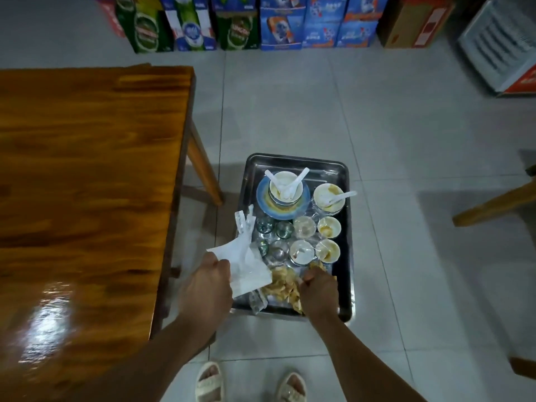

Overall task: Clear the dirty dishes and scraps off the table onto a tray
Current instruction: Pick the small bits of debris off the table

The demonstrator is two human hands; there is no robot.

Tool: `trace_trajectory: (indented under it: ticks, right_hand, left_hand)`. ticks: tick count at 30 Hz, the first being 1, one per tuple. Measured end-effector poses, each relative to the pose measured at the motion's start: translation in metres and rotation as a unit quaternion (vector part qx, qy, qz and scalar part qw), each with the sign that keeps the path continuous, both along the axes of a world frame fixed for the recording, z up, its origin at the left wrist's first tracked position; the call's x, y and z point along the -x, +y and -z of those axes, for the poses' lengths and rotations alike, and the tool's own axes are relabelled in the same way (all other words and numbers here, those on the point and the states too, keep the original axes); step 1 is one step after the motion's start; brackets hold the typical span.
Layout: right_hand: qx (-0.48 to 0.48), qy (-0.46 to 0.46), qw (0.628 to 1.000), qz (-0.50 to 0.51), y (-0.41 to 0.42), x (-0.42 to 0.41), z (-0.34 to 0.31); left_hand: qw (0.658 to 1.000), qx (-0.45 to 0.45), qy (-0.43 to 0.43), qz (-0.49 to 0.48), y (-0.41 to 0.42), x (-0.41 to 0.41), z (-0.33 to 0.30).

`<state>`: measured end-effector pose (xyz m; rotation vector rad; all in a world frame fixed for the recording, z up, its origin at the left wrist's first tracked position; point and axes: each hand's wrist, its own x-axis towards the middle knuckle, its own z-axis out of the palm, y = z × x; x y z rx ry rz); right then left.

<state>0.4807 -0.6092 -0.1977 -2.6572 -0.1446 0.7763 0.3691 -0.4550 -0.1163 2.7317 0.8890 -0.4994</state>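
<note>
A: What is seen of the tray?

B: A rectangular steel tray (345, 227) is seen low beside the right edge of the wooden worktop (87, 169); what it is set on cannot be told. At its far end a blue plate (265, 208) is loaded with a stained bowl (285, 184), in which two white plastic spoons (290, 185) are crossed. Just beside it, to the right, a second stained bowl (327, 197) with one spoon is placed. In the middle, small sauce dishes (327, 227) with brown smears and small clear glasses (282, 229) are set close together. At the near end a heap of yellowish scraps (282, 284) is piled.

A: And the hands?

B: White paper and crumpled clear plastic wrappers (246, 256) are pinched by the grip of the left hand (207, 288) over the near left corner of the tray. The fingers of the right hand (317, 288) are curled down into the scraps; whether something is held there cannot be told.

A: How are the surface and the room described?

B: The worktop is glossy, and light is reflected on its near part. The floor (377, 126) is laid with pale grey tiles. Drink cartons (246, 21), green and blue, are stacked along the far wall. Beige sandals (208, 381) are worn on the feet below.
</note>
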Motion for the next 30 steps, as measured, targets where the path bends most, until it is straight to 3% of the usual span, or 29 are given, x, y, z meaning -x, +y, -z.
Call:
trace_trajectory:
  ticks: [3, 10, 25, 30]
  right_hand:
    - [-0.015, 0.037, 0.999, -0.018, 0.006, -0.010, 0.018]
    - [-0.069, 0.074, 0.995, 0.007, -0.013, -0.017, 0.017]
    - [-0.079, 0.024, 0.995, -0.055, -0.019, -0.080, 0.012]
    - [-0.078, 0.005, 0.995, -0.054, -0.010, -0.093, 0.028]
  left_hand:
    - [1.000, -0.010, -0.023, -0.018, -0.002, 0.000, 0.013]
    - [0.999, -0.030, 0.012, -0.016, -0.012, -0.018, 0.014]
    - [0.996, -0.016, -0.013, -0.090, -0.011, -0.131, 0.070]
    - [0.986, 0.053, -0.056, -0.145, -0.010, -0.152, 0.107]
